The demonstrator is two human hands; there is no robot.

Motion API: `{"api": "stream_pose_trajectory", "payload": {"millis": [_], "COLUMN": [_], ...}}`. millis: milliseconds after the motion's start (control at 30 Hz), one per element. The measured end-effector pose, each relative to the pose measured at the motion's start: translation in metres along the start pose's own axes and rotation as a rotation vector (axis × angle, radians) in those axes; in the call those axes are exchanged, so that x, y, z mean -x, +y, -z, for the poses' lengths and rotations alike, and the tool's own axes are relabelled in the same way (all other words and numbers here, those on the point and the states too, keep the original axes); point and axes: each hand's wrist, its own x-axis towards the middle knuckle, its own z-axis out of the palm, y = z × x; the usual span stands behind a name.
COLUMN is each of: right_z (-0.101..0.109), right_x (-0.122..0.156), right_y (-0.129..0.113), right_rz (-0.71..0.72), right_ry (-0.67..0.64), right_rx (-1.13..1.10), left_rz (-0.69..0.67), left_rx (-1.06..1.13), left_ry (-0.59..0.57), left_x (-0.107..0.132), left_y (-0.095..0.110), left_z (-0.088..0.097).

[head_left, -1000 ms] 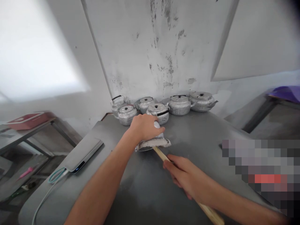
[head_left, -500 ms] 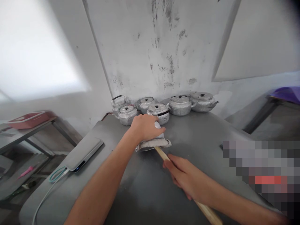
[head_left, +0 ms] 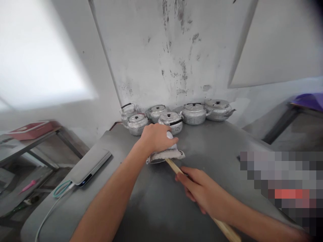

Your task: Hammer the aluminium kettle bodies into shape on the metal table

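While the left hand [head_left: 156,137] grips a small silvery metal vessel [head_left: 173,147] from above, its fingers largely hidden behind it, the right hand [head_left: 198,186] is closed around a pale wooden stick [head_left: 173,166]. The vessel lies over the middle of the grey counter [head_left: 156,205], tilted so that its mouth faces the wearer; a whitish, uneven band [head_left: 165,154] runs along the upper edge of that mouth. The far end of the stick meets the mouth just below the band, though whether it touches the inner wall cannot be told; the near end passes beneath the right forearm towards the bottom edge of the view. Behind the left hand, six metal kettles [head_left: 193,114] stand upright near the stained wall [head_left: 141,57], most with a dark knob on the lid. To the left, near the counter's edge, lies a flat grey device [head_left: 92,164] with a small lit display, joined to a white cable [head_left: 50,211] beside a teal loop [head_left: 60,189]. Farther left, a pink tray [head_left: 32,131] rests on a separate stand; at far right, a purple item [head_left: 309,101] rests on another.
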Motion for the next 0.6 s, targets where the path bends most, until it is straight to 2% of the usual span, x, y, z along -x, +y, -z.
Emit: {"api": "stream_pose_trajectory", "payload": {"millis": [100,267,433,600], "right_z": [0.0014,0.0015,0.0006,0.0024], "right_x": [0.0008,0.0003,-0.0009,-0.0014], "right_y": [0.001,0.0024,0.0031,0.0028], "right_rz": [0.025,-0.044,0.046,-0.03], "right_ry": [0.022,-0.011,0.032,0.002], "right_rx": [0.027,-0.032,0.003,0.009], "left_rz": [0.0,0.003,0.001,0.0], "left_rx": [-0.002,-0.004,-0.007,-0.004], "left_ry": [0.0,0.0,-0.008,0.001], "left_x": [-0.0007,-0.0009,-0.0008,-0.0009], "left_y": [-0.0007,-0.0008,-0.0007,-0.0003], "left_z": [-0.0013,-0.0017,-0.0021,-0.0016]}}
